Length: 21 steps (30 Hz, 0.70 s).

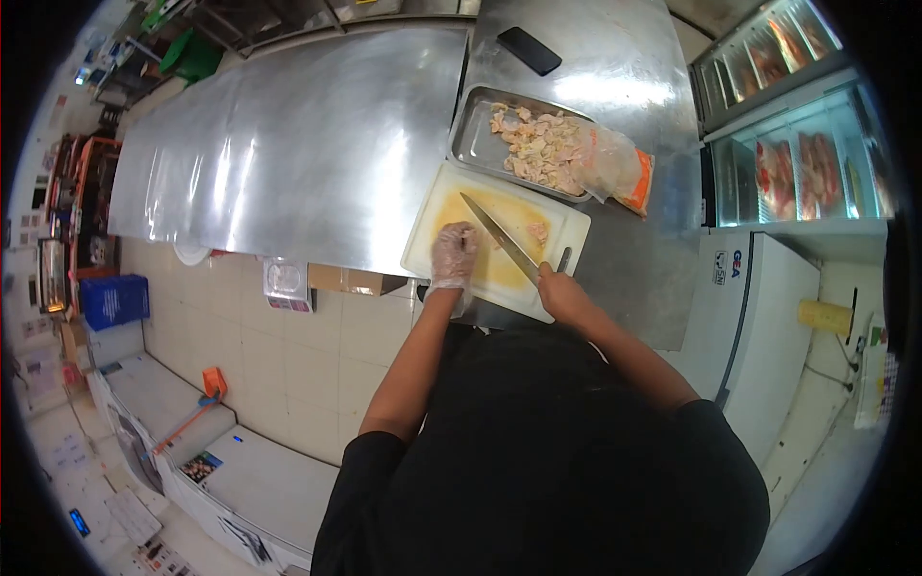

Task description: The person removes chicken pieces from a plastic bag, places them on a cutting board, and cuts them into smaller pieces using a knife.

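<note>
My right hand is wrapped round the handle of a long kitchen knife. The blade points away to the upper left, over a white cutting board with a yellowish stained middle. On the board's left part is my left hand in a clear plastic glove, its fingers curled closed; what they hold, if anything, is hidden. A small bit of pale meat lies right of the blade. Just beyond the board, a metal tray holds a heap of cut pale meat.
A plastic bag with an orange end rests on the tray's right side. Farther back on the steel table lies a black phone. A lit glass-front fridge and a white freezer stand at the right.
</note>
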Tool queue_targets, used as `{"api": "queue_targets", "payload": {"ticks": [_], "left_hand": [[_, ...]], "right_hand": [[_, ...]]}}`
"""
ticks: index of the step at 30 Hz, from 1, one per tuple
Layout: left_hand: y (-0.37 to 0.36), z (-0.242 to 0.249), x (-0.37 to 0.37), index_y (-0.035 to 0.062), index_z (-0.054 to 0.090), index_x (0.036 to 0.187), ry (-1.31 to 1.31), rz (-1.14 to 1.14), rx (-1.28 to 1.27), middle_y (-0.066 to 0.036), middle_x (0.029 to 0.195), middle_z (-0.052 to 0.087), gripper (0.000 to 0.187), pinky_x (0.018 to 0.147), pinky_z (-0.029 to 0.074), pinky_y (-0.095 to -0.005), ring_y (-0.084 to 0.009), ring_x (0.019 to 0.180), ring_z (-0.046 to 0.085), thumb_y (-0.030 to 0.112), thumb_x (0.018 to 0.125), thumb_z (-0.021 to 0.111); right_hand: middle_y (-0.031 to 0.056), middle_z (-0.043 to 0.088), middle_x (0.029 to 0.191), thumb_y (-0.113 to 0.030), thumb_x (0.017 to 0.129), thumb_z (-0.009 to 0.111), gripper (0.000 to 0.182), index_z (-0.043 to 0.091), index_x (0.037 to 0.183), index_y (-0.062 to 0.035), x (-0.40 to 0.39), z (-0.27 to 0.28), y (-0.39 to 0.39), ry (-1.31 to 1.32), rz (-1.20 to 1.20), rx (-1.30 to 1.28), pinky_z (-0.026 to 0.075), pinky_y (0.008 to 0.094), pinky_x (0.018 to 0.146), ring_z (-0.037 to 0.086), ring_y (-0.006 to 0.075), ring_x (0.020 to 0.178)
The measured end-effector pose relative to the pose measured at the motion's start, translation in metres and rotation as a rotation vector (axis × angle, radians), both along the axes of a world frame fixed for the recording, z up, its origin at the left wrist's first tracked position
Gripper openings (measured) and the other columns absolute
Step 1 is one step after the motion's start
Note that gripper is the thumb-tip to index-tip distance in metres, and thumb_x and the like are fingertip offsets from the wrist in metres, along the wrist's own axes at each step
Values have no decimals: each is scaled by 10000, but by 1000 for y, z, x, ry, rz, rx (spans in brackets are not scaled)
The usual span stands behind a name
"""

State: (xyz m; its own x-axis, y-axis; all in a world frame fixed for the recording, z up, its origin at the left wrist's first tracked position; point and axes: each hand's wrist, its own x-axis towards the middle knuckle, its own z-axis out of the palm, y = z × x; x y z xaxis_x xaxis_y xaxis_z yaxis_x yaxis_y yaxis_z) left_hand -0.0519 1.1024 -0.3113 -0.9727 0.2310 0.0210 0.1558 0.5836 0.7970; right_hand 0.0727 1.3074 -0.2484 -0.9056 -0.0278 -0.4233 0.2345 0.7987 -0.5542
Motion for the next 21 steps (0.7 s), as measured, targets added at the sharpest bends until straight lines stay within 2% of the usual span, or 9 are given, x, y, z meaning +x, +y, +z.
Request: {"api": "queue_targets", "payload": {"ticks": [2, 4, 5, 6, 12, 15, 18, 20, 21], "left_hand": [[16, 1, 7, 68, 657, 1037, 117, -96, 128, -169, 976, 640, 248, 772, 515, -419, -325, 882, 632, 200, 830, 624], [33, 12, 11, 60, 620, 1021, 378, -219, -298, -169, 980, 625, 203, 706, 530, -396, -337, 835, 630, 117, 826, 605], [38, 12, 11, 65, 625, 1007, 195, -230, -172, -172, 981, 627, 186, 703, 533, -403, -338, 820, 634, 130, 834, 599], [39, 3, 8, 65, 625, 1007, 203, -249, -174, -172, 981, 627, 186, 703, 533, -403, -338, 820, 634, 130, 834, 599], [41, -11, -32, 64, 652, 984, 186, -326, -480, -174, 956, 652, 185, 718, 545, -408, -329, 850, 655, 175, 852, 587], [54, 18, -68, 60, 660, 1020, 78, -281, -529, -164, 944, 669, 239, 761, 543, -413, -323, 893, 660, 207, 832, 635], [81, 68, -95, 70, 659, 1082, 95, -263, -346, -176, 1076, 654, 328, 857, 522, -420, -328, 1000, 637, 234, 800, 692], [98, 78, -102, 93, 656, 1121, 511, -234, -362, -185, 1204, 603, 362, 937, 485, -419, -325, 1107, 592, 230, 793, 720], [104, 86, -99, 93, 656, 1121, 519, -247, -358, -185, 1204, 603, 362, 937, 485, -419, -325, 1107, 592, 230, 793, 720]], "right_hand": [[290, 600, 719, -139, 967, 434, 149, 422, 976, 9, 7, -3, 12, 62, -63, -61, 462, 569, 664, 610, 474, 748], [290, 585, 698, -154, 974, 449, 162, 417, 971, 6, 14, 0, 25, 125, -126, -119, 445, 568, 655, 596, 480, 741], [288, 573, 695, -159, 978, 451, 167, 413, 959, 3, 20, 2, 34, 154, -181, -136, 428, 564, 647, 583, 485, 732], [286, 561, 692, -164, 982, 453, 173, 409, 948, 1, 25, 5, 42, 184, -234, -152, 411, 560, 639, 570, 489, 723], [261, 542, 690, -163, 985, 468, 198, 391, 917, 6, 65, 15, 76, 286, -366, -174, 385, 521, 605, 551, 474, 697], [253, 538, 689, -162, 987, 465, 199, 389, 910, 6, 85, 18, 81, 300, -443, -217, 380, 507, 597, 541, 471, 700], [252, 530, 686, -164, 987, 466, 200, 392, 905, 3, 102, 12, 80, 325, -512, -219, 377, 506, 598, 536, 471, 701], [249, 527, 683, -163, 985, 469, 193, 395, 909, -1, 111, 5, 76, 335, -539, -238, 376, 508, 599, 534, 471, 699], [247, 524, 680, -161, 982, 471, 186, 398, 914, -5, 114, 4, 77, 341, -551, -253, 375, 510, 600, 533, 471, 696]]}}
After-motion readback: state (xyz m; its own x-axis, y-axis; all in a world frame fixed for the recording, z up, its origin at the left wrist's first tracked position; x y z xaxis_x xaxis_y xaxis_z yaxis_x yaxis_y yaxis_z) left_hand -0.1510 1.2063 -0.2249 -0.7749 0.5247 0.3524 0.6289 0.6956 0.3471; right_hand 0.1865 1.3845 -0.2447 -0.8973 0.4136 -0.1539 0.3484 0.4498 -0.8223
